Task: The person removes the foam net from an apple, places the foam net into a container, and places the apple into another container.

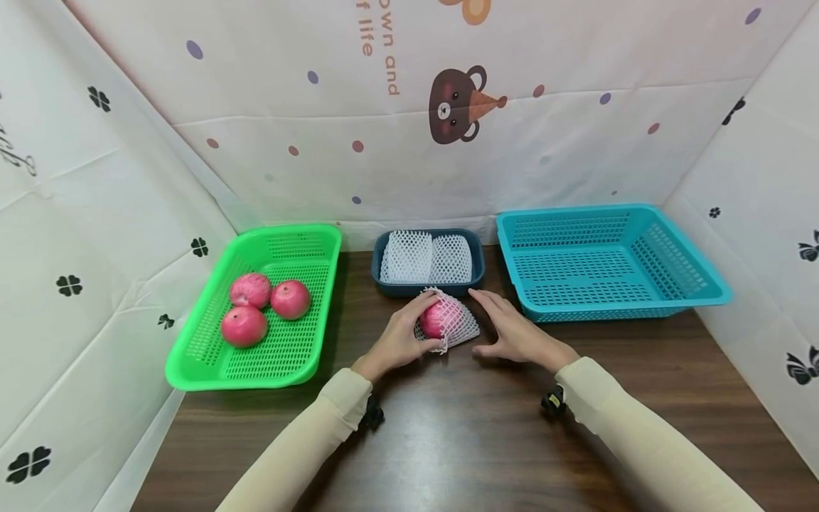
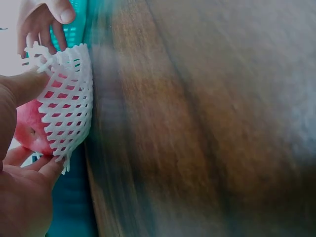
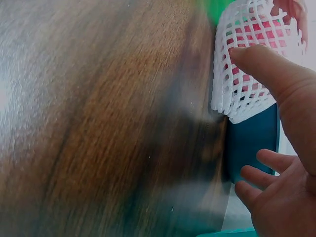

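A red apple (image 1: pixel 436 318) sits partly inside a white foam net sleeve (image 1: pixel 466 328) on the table's middle. My left hand (image 1: pixel 402 334) grips it from the left, thumb and fingers at the sleeve's open rim. In the left wrist view, bare red skin of the apple (image 2: pixel 32 126) shows between the thumb and fingers. My right hand (image 1: pixel 515 333) stands just right of the sleeve's narrow end, thumb and fingers spread apart. The right wrist view has nothing between its fingers and thumb, with the sleeve (image 3: pixel 249 64) beyond the thumb.
Behind the hands, a dark blue basket (image 1: pixel 427 290) holds more white foam net sleeves (image 1: pixel 409 256). A green basket (image 1: pixel 281 380) on the left contains three red apples (image 1: pixel 244 326). At the right stands a blue basket (image 1: pixel 614 311) with nothing in it. Printed cloth walls (image 1: pixel 288 171) enclose the wooden table (image 1: pixel 448 441).
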`<state>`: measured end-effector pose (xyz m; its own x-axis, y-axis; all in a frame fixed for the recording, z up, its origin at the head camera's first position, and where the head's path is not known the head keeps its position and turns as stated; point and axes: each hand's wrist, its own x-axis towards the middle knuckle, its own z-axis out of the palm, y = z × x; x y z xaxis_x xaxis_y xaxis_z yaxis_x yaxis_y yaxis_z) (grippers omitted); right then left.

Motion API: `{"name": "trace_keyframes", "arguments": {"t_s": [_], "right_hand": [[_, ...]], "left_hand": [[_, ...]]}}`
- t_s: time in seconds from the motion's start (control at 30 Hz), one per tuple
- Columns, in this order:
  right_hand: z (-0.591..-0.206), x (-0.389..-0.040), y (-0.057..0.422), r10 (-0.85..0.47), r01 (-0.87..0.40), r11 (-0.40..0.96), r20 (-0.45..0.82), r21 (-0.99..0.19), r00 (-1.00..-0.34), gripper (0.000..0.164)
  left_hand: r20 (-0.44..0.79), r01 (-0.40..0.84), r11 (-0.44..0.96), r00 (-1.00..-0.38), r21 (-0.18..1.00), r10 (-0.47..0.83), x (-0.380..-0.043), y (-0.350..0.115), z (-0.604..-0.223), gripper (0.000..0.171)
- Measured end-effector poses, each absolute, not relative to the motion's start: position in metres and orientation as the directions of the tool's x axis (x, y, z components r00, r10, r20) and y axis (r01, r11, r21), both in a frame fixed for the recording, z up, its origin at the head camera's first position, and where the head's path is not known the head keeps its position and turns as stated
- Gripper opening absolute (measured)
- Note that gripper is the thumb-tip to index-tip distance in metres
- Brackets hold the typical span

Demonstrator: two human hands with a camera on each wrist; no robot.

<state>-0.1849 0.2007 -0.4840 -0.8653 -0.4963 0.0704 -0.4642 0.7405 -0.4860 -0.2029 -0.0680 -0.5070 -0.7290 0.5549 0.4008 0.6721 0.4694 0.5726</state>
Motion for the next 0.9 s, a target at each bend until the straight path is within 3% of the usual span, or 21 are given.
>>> {"name": "trace_keyframes", "arguments": {"t_s": [0.9], "right_hand": [[-0.4821,-0.1862,0.1994,-0.536,-0.518,0.712,0.11,-0.474,-0.837,0.093]], "left_hand": [[0.357,0.583,0.514,-0.804,0.629,0.474,-0.209,-0.0674,-0.5096,0.073]]}}
